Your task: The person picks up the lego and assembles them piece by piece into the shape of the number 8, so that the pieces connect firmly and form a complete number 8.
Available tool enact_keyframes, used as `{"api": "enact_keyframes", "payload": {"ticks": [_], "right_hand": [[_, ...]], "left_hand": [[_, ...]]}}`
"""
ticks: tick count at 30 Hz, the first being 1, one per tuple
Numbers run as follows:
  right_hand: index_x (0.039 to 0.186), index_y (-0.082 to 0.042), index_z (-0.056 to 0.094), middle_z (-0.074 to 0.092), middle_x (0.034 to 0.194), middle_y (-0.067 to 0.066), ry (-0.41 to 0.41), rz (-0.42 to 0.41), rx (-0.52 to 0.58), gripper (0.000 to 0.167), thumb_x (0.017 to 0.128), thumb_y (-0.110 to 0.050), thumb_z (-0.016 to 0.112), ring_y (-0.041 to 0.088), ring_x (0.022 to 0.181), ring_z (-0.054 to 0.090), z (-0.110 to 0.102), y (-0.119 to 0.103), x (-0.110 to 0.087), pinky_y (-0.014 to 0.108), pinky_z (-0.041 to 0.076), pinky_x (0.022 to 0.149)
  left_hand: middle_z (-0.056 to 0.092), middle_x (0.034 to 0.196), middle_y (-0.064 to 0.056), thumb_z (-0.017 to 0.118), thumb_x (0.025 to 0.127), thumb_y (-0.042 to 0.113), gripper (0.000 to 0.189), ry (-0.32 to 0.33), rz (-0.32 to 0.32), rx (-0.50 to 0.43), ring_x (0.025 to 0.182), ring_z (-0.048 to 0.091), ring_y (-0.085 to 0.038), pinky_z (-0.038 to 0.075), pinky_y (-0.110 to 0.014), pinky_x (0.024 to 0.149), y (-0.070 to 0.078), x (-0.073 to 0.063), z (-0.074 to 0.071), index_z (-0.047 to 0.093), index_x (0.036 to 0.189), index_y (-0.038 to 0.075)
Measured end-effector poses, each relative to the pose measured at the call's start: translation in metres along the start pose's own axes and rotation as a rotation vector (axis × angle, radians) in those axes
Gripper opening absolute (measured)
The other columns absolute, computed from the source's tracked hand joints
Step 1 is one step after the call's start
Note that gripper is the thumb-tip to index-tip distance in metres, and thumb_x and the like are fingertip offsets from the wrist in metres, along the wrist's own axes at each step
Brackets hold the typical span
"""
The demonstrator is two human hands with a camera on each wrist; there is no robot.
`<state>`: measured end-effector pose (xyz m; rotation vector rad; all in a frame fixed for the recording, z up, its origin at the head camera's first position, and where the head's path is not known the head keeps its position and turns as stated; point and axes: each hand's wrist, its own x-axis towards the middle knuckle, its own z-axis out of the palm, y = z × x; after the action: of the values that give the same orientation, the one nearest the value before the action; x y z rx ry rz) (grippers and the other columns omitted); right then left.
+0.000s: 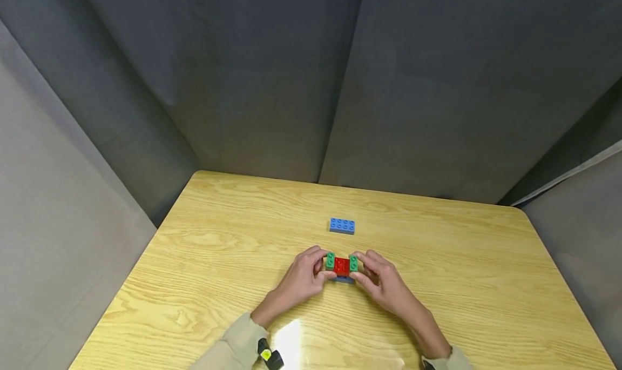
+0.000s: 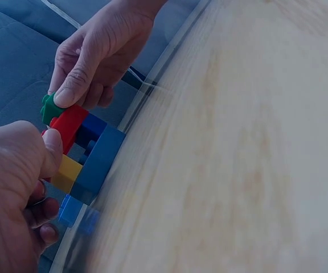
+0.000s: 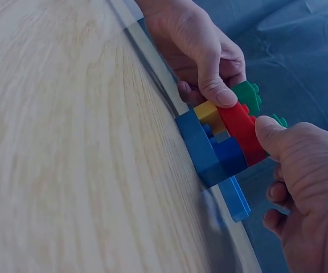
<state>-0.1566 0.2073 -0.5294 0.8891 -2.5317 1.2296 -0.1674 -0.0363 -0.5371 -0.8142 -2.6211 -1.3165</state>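
Note:
A small stack of toy building bricks stands on the table between my hands. At its bottom is a long blue brick (image 3: 201,149), carrying a yellow brick (image 3: 209,116) on the left and a darker blue brick (image 3: 229,156) on the right. A red brick (image 1: 342,266) bridges these two. One green brick (image 1: 330,261) tops its left end, another green brick (image 1: 353,263) its right end. My left hand (image 1: 305,275) pinches the left green brick between thumb and fingers, the thumb overlapping the red brick's end. With thumb and forefinger, my right hand (image 1: 384,281) pinches the right green brick.
A loose blue brick (image 1: 342,226) with studs upward lies behind the stack. The wooden table (image 1: 218,224) ends at a dark grey curtain (image 1: 262,89) at the back, with lighter fabric panels (image 1: 48,208) at the sides.

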Motion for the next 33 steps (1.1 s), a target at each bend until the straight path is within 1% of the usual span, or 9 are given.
{"api": "enact_keyframes", "payload": {"ticks": [3,7,10,14,17,21,25,29,33], "right_hand": [[0.126,-0.009,0.070,0.044,0.082,-0.013,0.000,-0.010,-0.025,0.033,0.094,-0.008,0.077,0.001,0.065,0.037,0.001,0.000,-0.001,0.020,0.038,0.055],[0.127,-0.005,0.070,0.045,0.083,-0.012,0.000,-0.007,-0.049,0.033,0.094,-0.008,0.077,0.001,0.065,0.037,0.002,-0.001,-0.002,0.019,0.038,0.055],[0.126,-0.005,0.070,0.046,0.082,-0.012,-0.002,0.000,-0.055,0.032,0.095,-0.009,0.077,0.002,0.065,0.038,0.003,-0.001,-0.001,0.019,0.038,0.055],[0.126,-0.009,0.070,0.045,0.081,-0.011,-0.013,0.015,-0.033,0.031,0.096,-0.011,0.076,0.003,0.064,0.038,0.003,-0.001,0.002,0.020,0.038,0.055],[0.127,-0.009,0.069,0.044,0.080,-0.010,-0.029,0.038,-0.002,0.032,0.096,-0.013,0.076,0.002,0.064,0.037,0.002,-0.003,0.004,0.020,0.037,0.055],[0.128,-0.006,0.069,0.046,0.080,-0.009,-0.044,0.086,0.031,0.034,0.097,-0.016,0.076,0.002,0.065,0.038,0.003,-0.002,0.003,0.022,0.037,0.057],[0.128,-0.008,0.069,0.047,0.080,-0.010,-0.048,0.119,0.044,0.034,0.097,-0.018,0.076,0.001,0.066,0.039,0.007,0.001,-0.001,0.022,0.038,0.057],[0.129,-0.010,0.069,0.048,0.080,-0.011,-0.041,0.127,0.036,0.034,0.097,-0.019,0.075,0.001,0.065,0.041,0.009,0.001,-0.002,0.021,0.039,0.057],[0.129,-0.010,0.069,0.047,0.080,-0.011,-0.040,0.125,0.023,0.033,0.099,-0.022,0.074,0.002,0.066,0.041,0.010,-0.002,0.000,0.022,0.039,0.057]], "left_hand": [[0.044,0.076,0.005,0.081,0.092,0.023,0.028,-0.001,-0.004,-0.006,0.067,0.040,-0.005,0.034,-0.019,0.060,0.000,-0.001,0.000,0.069,0.112,0.007],[0.043,0.076,0.005,0.082,0.092,0.022,0.027,0.001,-0.005,0.002,0.068,0.040,-0.005,0.034,-0.019,0.061,-0.002,-0.002,0.001,0.069,0.111,0.007],[0.044,0.076,0.005,0.082,0.092,0.022,0.029,0.000,-0.010,0.002,0.068,0.041,-0.006,0.035,-0.020,0.061,-0.003,-0.002,0.001,0.070,0.113,0.006],[0.045,0.077,0.005,0.082,0.092,0.021,0.034,-0.003,-0.032,-0.003,0.069,0.042,-0.005,0.037,-0.020,0.062,-0.005,-0.002,0.000,0.070,0.119,0.005],[0.046,0.078,0.005,0.082,0.092,0.021,0.036,-0.005,-0.041,-0.002,0.069,0.042,-0.005,0.038,-0.020,0.063,-0.006,-0.001,-0.001,0.070,0.121,0.003],[0.046,0.078,0.005,0.082,0.092,0.020,0.035,0.002,-0.037,-0.008,0.070,0.042,-0.005,0.038,-0.021,0.062,-0.006,-0.001,0.001,0.070,0.120,0.003],[0.046,0.078,0.006,0.081,0.093,0.021,0.035,-0.002,-0.031,-0.015,0.070,0.042,-0.005,0.040,-0.021,0.064,-0.007,-0.002,0.003,0.069,0.120,0.003],[0.048,0.077,0.006,0.079,0.095,0.027,0.037,-0.035,-0.027,-0.029,0.069,0.043,-0.004,0.041,-0.021,0.064,-0.010,-0.002,-0.001,0.069,0.121,0.005],[0.051,0.078,0.005,0.077,0.096,0.034,0.034,-0.120,-0.032,-0.050,0.065,0.043,-0.004,0.037,-0.020,0.059,-0.016,-0.001,-0.012,0.069,0.121,0.012]]}}
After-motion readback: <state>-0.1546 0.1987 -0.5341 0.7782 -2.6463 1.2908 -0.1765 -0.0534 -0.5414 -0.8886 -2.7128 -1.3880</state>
